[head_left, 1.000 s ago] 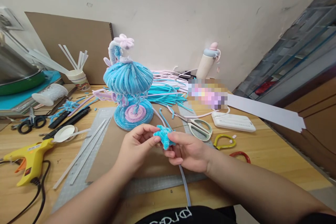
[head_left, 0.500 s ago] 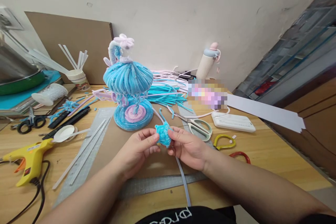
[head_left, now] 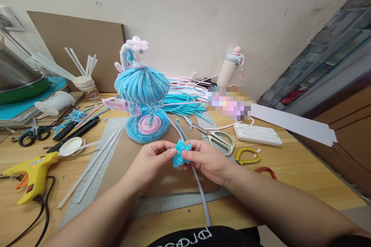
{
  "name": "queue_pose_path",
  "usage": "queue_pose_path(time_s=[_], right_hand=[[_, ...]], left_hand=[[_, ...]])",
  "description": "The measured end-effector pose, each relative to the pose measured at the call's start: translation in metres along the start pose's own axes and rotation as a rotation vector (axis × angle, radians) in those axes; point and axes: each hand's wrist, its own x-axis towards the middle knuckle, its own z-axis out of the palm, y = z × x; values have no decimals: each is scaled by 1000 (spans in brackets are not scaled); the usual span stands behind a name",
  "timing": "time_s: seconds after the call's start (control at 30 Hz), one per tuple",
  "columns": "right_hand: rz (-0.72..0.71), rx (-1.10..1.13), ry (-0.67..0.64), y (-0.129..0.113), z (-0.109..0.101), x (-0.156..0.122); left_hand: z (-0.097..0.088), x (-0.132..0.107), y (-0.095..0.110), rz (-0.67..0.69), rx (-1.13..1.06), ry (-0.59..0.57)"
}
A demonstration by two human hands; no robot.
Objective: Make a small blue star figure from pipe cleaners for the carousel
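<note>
Between my two hands is a small blue star made of fuzzy pipe cleaner (head_left: 181, 153). My left hand (head_left: 155, 161) pinches its left side between thumb and fingers. From the other side, my right hand (head_left: 207, 160) grips it with the thumb on its front face; the fingers behind are partly hidden. A pale lilac pipe cleaner (head_left: 202, 193) runs below the hands toward my shirt. Just beyond stands a blue jellyfish-like pipe-cleaner lamp shape (head_left: 142, 85) on a round blue base (head_left: 131, 133) with a pink centre. Brown cardboard (head_left: 121, 173) lies under the hands.
Scissors with pale handles (head_left: 222, 142), yellow-handled pliers (head_left: 249, 156) and a white power bank (head_left: 257, 134) lie to the right. A yellow glue gun (head_left: 36, 175), glue sticks (head_left: 88, 170) and black scissors (head_left: 34, 133) are left. Blue pipe cleaners (head_left: 185, 104) are heaped behind.
The blue star has been turned in my fingers and now shows a flatter star face. My right thumb has shifted left onto its front.
</note>
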Motion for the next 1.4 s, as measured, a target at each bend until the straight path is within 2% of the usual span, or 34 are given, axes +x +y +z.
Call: queue_pose_path(time_s=[0.13,0.27,0.4,0.7,0.97,1.1,1.27,1.4], right_hand=[[-5,94,17,2,0,1],[-26,71,-23,1,2,1],[-49,44,-23,1,3,-1],[-43,46,13,4,5,-2],[80,205,-103,-7,7,-4],[67,183,-118,-7,8,-7],[45,124,-135,-6,10,-11],[55,127,-147,-6,12,-14]], left_hand=[[2,1,-1,20,-123,-15],[4,1,2,106,-2,49],[4,-1,6,137,38,-6],[4,-1,2,94,-41,-68],[1,1,1,126,-163,-112],[-1,1,-1,119,-195,-148],[-2,0,0,100,-188,-136],[-1,-2,1,72,-196,-199]])
